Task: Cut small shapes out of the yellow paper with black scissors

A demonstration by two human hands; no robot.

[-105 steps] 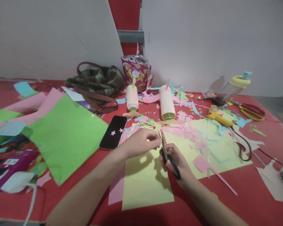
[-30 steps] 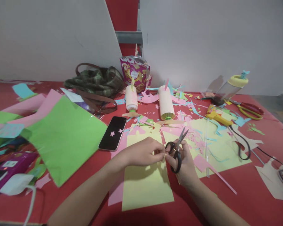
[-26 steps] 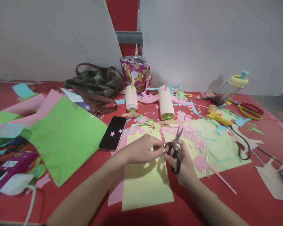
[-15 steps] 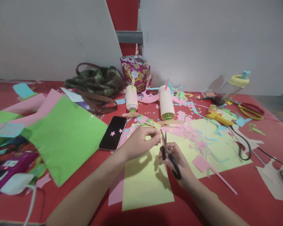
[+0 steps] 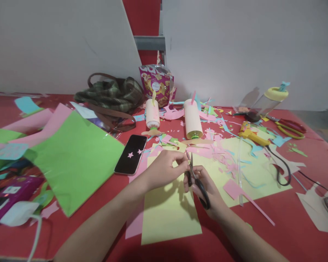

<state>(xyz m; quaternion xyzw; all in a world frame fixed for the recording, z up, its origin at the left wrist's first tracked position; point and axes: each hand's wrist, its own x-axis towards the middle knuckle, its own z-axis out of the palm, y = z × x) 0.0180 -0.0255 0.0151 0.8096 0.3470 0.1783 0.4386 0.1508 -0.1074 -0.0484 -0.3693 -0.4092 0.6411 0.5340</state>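
Observation:
My right hand (image 5: 205, 185) grips a pair of scissors (image 5: 202, 192) with black handles, fingers through the loops. The metal blades point away from me and are slightly apart. Just left of them, my left hand (image 5: 168, 168) is closed in a pinch on a small pale scrap of paper (image 5: 188, 162), mostly covered by the fingertips. The scrap is at the blades; whether they touch it I cannot tell. Beneath both hands lies a yellow paper sheet (image 5: 169, 218) over a pink sheet (image 5: 133, 222). Left of my left hand, a black phone (image 5: 128, 165) carries two pink paper stars (image 5: 130, 155).
Two white paper-wrapped bottles (image 5: 192, 118) lie ahead amid coloured scraps. A yellow glue gun (image 5: 254, 137), red-yellow pliers (image 5: 291, 127) and a clear cylinder (image 5: 264, 105) are on the right. Leftward are green sheets (image 5: 79, 160) and a plaid bag (image 5: 112, 94); a snack bag (image 5: 157, 83) stands behind.
My left hand has shifted slightly right and nearer to me, bringing its fingertips closer to the scissors' blades. The blades look a little closer together; my right hand has barely moved.

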